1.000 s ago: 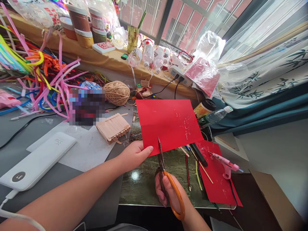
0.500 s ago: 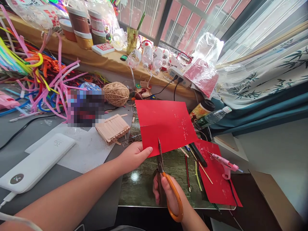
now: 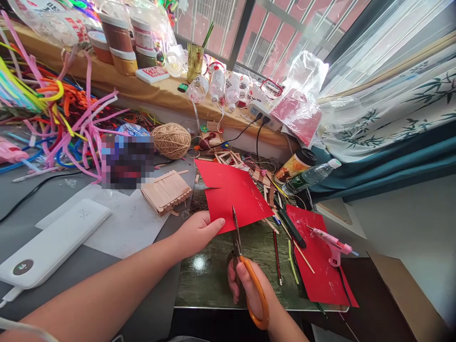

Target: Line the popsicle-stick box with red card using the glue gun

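My left hand [image 3: 197,233] pinches the lower left corner of a red sheet of paper [image 3: 237,192], thumb on top. A slit runs into the sheet from its left edge, and the far part droops away. My right hand [image 3: 252,282] is wrapped round the orange handles of a pair of scissors [image 3: 261,304]. Their dark blades point away from me; one lies over the paper near its front edge, close to my left thumb. A flat block of craft sticks [image 3: 167,192] lies to the left of the sheet.
On the right lie a second red sheet [image 3: 320,280] and a pink glue gun [image 3: 333,244]. A water bottle [image 3: 311,176] and a ball of twine [image 3: 171,141] stand farther back. A white power bank [image 3: 57,242] is on the left, below bundled pipe cleaners [image 3: 67,109].
The far part of the red sheet has sagged downward, so the slit gapes and craft sticks behind it show. My hands and the scissors have barely moved.
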`<state>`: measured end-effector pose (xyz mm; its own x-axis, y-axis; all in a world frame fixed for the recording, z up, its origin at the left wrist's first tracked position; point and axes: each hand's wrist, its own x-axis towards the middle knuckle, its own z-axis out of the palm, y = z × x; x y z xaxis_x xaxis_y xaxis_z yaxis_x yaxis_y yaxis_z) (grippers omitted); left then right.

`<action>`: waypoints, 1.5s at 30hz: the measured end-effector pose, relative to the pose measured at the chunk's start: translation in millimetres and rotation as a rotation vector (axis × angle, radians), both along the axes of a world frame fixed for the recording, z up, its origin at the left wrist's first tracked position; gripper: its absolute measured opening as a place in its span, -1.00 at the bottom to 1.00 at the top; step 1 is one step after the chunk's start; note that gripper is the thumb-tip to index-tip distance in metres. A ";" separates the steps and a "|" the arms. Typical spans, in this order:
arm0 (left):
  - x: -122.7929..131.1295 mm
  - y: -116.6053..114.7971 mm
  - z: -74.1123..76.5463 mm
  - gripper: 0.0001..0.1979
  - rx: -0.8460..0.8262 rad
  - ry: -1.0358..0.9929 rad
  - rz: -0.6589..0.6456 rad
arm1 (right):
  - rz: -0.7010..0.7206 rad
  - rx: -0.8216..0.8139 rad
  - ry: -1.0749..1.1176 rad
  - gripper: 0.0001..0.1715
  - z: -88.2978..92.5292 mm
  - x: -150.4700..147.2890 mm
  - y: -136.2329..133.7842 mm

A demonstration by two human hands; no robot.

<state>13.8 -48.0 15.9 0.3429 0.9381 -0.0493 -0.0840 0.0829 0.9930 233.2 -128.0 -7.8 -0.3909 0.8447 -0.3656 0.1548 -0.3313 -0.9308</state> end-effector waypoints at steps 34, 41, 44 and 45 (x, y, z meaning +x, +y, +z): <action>1.1 1.3 -12.4 -0.65 -0.048 0.005 0.026 | -0.052 -0.107 -0.083 -0.19 8.4 -3.4 0.3; 1.5 1.3 -14.2 -0.64 -0.066 0.002 0.021 | -0.050 -0.108 -0.139 -0.15 9.1 -3.6 -0.3; 2.0 4.1 -16.1 -0.60 -0.106 -0.048 0.054 | -0.038 -0.090 -0.198 -0.16 10.2 -1.5 0.4; 2.2 5.4 -15.8 -0.56 -0.132 -0.082 0.090 | -0.027 -0.088 -0.225 -0.15 10.1 -0.8 0.3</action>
